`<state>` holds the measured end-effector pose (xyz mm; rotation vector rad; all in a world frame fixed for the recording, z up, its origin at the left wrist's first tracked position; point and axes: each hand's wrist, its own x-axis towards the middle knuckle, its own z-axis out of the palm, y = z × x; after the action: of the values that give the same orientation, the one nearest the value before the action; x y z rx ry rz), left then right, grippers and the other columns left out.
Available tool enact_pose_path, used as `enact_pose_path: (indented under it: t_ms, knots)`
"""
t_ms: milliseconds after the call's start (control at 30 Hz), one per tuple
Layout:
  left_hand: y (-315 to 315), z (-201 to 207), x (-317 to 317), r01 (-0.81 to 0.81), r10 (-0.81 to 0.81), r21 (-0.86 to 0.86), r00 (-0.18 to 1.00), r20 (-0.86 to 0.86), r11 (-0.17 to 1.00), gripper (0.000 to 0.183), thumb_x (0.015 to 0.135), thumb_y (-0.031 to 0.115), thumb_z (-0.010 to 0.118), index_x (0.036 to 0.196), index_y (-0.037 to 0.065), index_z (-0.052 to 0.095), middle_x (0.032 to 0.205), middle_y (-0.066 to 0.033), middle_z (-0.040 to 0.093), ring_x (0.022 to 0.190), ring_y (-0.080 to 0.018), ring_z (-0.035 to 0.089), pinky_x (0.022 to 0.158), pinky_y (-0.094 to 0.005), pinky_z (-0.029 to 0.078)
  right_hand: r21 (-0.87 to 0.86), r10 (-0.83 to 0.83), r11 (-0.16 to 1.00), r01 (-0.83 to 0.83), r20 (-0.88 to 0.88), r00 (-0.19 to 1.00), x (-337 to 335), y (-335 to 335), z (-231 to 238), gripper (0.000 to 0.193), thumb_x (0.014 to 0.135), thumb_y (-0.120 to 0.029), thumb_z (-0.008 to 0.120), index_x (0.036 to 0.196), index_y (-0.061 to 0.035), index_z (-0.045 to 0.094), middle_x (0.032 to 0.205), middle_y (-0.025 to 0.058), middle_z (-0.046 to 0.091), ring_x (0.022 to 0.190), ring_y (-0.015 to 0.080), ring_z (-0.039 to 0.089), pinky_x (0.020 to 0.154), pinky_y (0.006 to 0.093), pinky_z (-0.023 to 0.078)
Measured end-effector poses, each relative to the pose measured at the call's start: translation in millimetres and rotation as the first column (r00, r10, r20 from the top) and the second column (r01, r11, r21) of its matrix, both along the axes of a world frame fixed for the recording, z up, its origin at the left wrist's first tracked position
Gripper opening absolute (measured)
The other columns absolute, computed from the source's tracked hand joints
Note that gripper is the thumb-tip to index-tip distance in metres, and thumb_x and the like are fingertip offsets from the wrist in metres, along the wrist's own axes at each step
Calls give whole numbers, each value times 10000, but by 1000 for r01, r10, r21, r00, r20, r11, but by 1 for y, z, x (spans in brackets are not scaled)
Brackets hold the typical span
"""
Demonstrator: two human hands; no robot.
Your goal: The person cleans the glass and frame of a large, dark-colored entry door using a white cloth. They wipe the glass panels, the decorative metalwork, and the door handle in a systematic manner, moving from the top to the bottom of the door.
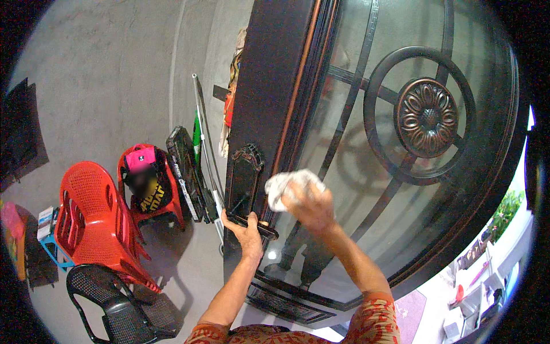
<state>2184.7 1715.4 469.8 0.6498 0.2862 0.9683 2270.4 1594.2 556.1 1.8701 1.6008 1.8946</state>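
Note:
A dark door (pixel 275 74) with a bronze-toned frame and a large glass panel (pixel 349 172) fills the middle and right. My left hand (pixel 246 234) is closed round the black door handle (pixel 267 230), below an ornate dark handle plate (pixel 247 172). Higher and to the right, my right hand (pixel 312 207) presses a crumpled white cloth (pixel 286 186) at the border of frame and glass. The fingers of that hand are partly blurred and lie over the cloth. Metal bars cross the glass, with a ring and a round flower-shaped medallion (pixel 427 117) on them.
Red plastic chairs (pixel 94 192) stand at the left, one with a black and pink bag (pixel 150 180) on it. A black chair (pixel 109 301) is nearer. Long poles (pixel 201 120) and a dark case (pixel 186 166) lean on the grey wall. Assorted items show beyond the door at the lower right.

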Motion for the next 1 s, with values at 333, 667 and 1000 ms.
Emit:
enact_pose_path:
  t_ms: [333,667,1000]
  knots:
    - [6,-3,-3,73,-73,14,996,59,997,780,822,14,569,1382,201,59,1000,-144,473,616,-206,548,559,-344,513,445,66,891,-95,80,995,-1,45,131,335,670,-145,677,978,-276,656,1183,-7,558,1048,282,473,817,409,410]
    - [11,-9,0,138,-139,12,989,51,990,748,822,6,558,1355,201,70,934,-111,458,631,-197,552,573,-353,541,115,88,989,-91,36,995,1,66,18,171,707,-215,672,869,-258,639,1103,-63,574,1000,257,451,759,336,445]
    - [14,-8,-2,152,-153,44,988,29,987,756,818,11,560,1347,202,54,986,-134,448,653,-210,557,593,-353,533,101,26,994,-34,80,996,-10,64,59,316,653,-166,685,959,-241,660,1119,-10,591,977,259,489,708,371,385]
